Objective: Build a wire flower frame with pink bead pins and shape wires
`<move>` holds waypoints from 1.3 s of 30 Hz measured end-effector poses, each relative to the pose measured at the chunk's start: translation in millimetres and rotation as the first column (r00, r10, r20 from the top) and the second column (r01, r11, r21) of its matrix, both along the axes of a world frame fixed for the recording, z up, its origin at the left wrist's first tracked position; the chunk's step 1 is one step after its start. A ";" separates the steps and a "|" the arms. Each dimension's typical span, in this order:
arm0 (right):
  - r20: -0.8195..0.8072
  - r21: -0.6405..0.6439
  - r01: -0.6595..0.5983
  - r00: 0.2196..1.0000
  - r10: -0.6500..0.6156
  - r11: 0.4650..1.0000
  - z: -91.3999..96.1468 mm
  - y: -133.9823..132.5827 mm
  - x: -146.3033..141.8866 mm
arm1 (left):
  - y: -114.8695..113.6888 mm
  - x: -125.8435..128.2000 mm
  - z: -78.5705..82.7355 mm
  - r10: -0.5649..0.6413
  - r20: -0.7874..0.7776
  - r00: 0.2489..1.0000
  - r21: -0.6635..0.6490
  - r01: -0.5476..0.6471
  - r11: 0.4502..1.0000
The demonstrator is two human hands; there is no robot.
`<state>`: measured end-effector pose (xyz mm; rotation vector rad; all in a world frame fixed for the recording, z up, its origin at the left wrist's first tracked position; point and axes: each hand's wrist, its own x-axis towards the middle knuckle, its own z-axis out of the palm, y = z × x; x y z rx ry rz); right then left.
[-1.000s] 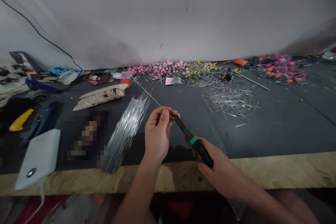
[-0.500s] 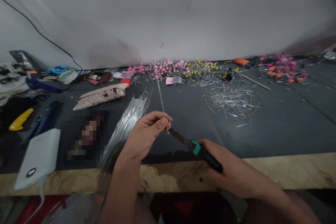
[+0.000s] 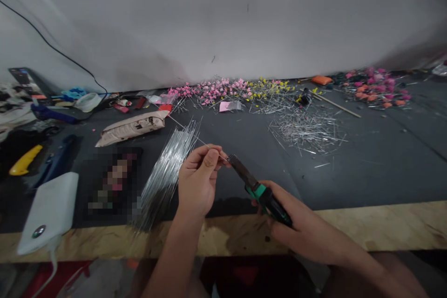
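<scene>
My left hand (image 3: 198,181) is closed, with a thin metal wire (image 3: 181,126) pinched between thumb and fingers. The long part of that wire slants up and left from the fingers, above the wire bundle. In my right hand (image 3: 300,221) is a pair of long-nose pliers (image 3: 245,172) with black and green handles. Their dark jaws point up and left, and the tips are at the wire's short end beside my left fingertips. Whether the jaws grip the wire is too small to tell. Left of my left hand lies a bundle of straight silvery wires (image 3: 167,163).
Pink and yellow flower-tipped wires (image 3: 223,89) line the wall, with loose wire pieces (image 3: 307,132) in front. Orange and magenta ones (image 3: 379,86) lie far right. Left are a patterned pouch (image 3: 132,128), a white power bank (image 3: 50,209) and a yellow-handled tool (image 3: 26,160).
The wire has swung from nearly upright to a slant toward the left as my left hand turned. The plier jaws have tilted more upright, and their tips have risen slightly.
</scene>
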<state>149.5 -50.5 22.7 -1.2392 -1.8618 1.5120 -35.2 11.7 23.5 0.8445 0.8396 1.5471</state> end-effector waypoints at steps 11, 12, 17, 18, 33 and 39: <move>0.098 0.052 0.074 0.992 -0.079 0.996 -3.7 -2.4 -8.6 | 0.8 -3.2 0.8 -0.015 -0.032 0.999 -0.008 0.014 1.000; 0.104 0.059 0.073 0.991 -0.079 0.996 -3.9 -2.7 -9.1 | 1.0 -4.3 0.6 -0.020 -0.046 0.999 -0.016 0.020 1.000; 0.127 0.070 0.067 0.989 -0.076 0.995 -4.1 -2.8 -10.5 | 3.0 -11.7 0.2 -0.079 -0.150 0.986 -0.043 0.073 0.996; 0.135 0.066 0.065 0.988 -0.074 0.996 -4.1 -2.6 -10.6 | 3.5 -13.4 0.5 -0.095 -0.172 0.981 -0.051 0.088 0.995; 0.195 0.044 -0.024 0.981 0.015 0.999 -5.0 -2.1 -4.9 | 5.9 -36.4 9.8 -0.313 -0.411 0.856 -0.243 0.228 0.943; 0.228 0.060 -0.051 0.973 0.036 0.997 -5.1 -0.9 -2.6 | 10.5 -46.8 11.3 -0.466 -0.486 0.740 -0.335 0.334 0.881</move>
